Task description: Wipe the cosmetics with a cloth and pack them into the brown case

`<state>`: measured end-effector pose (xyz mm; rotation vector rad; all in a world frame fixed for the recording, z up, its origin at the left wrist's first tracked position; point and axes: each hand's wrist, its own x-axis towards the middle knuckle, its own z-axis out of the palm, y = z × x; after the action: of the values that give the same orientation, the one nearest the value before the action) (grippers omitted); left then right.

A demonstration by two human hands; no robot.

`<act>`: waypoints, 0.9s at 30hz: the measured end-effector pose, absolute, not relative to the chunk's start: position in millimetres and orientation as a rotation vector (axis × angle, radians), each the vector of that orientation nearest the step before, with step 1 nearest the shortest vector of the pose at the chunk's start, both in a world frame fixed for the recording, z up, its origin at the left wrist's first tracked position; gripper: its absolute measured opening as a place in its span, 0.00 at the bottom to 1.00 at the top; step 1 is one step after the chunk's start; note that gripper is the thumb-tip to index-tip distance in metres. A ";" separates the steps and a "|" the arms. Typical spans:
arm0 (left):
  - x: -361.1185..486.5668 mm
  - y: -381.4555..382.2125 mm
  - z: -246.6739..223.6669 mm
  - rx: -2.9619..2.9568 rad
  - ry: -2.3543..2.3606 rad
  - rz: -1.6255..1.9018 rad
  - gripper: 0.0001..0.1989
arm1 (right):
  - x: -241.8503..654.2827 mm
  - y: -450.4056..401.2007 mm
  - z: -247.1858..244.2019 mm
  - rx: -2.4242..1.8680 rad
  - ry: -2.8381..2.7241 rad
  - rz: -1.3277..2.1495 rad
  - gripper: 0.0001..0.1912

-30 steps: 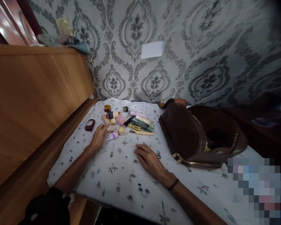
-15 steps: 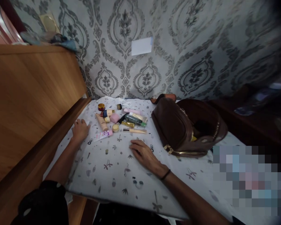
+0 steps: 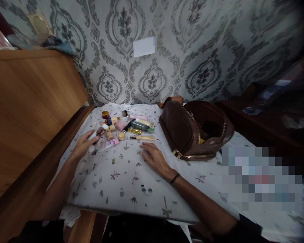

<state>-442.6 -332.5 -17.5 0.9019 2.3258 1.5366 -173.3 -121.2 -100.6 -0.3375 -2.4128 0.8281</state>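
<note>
My left hand (image 3: 84, 143) is closed around a small clear-and-brownish bottle with a white cap (image 3: 101, 129), partly hidden by the fingers. It is held at the left edge of a cosmetics pile. Beside it lie a pink-and-white tube (image 3: 109, 144), a beige tube (image 3: 108, 135) and a small round yellowish jar (image 3: 121, 136). My right hand (image 3: 153, 156) rests palm down on the printed cloth, fingers stretched out and holding nothing. Just beyond its fingertips are a slim beige tube with a dark end (image 3: 143, 138) and a gold tube (image 3: 134, 131).
A brown handbag (image 3: 176, 130) stands unzipped at the right, gaping open. Farther back lie a red-and-gold jar (image 3: 105, 114), a pink sponge (image 3: 120, 125) and a green bottle (image 3: 140, 126). A wooden panel (image 3: 35, 101) borders the left; a patterned wall rises behind.
My left hand has gone from resting bare on the cloth to gripping the small bottle by the pile. My right hand stays resting. The view has shifted slightly.
</note>
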 end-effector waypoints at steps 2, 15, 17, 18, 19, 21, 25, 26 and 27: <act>-414.8 -323.6 -22.6 1.265 2.181 1.319 0.30 | -171.2 -123.4 -96.9 -0.253 -2.394 0.921 0.21; -340.8 -304.0 -61.1 2.130 2.086 0.739 0.24 | -170.9 -125.6 -91.8 -0.175 -2.504 0.999 0.25; -336.4 -303.7 -61.6 2.088 2.149 0.824 0.20 | -171.2 -125.7 -93.0 -0.166 -2.508 0.988 0.25; -334.7 -302.8 -61.6 2.058 2.173 0.885 0.16 | -171.2 -125.7 -93.7 -0.159 -2.507 0.981 0.26; -333.9 -301.6 -61.2 2.021 2.190 0.952 0.13 | -171.2 -125.6 -94.4 -0.153 -2.506 0.977 0.26; -335.7 -299.3 -59.2 1.931 2.212 1.083 0.10 | -170.8 -125.1 -95.6 -0.138 -2.504 0.974 0.27; -345.7 -299.6 -51.4 1.656 2.285 1.160 0.05 | -169.7 -123.9 -96.3 -0.124 -2.515 0.980 0.28; -346.7 -300.3 -49.4 1.601 2.295 1.152 0.06 | -169.6 -123.9 -96.0 -0.128 -2.518 0.980 0.28; -346.4 -301.0 -47.7 1.571 2.294 1.147 0.07 | -169.6 -124.0 -95.6 -0.134 -2.521 0.979 0.27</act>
<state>-346.4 -301.0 -47.7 1.5713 2.2941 1.1465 -169.6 -124.0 -95.6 -0.1338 -2.5213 0.9791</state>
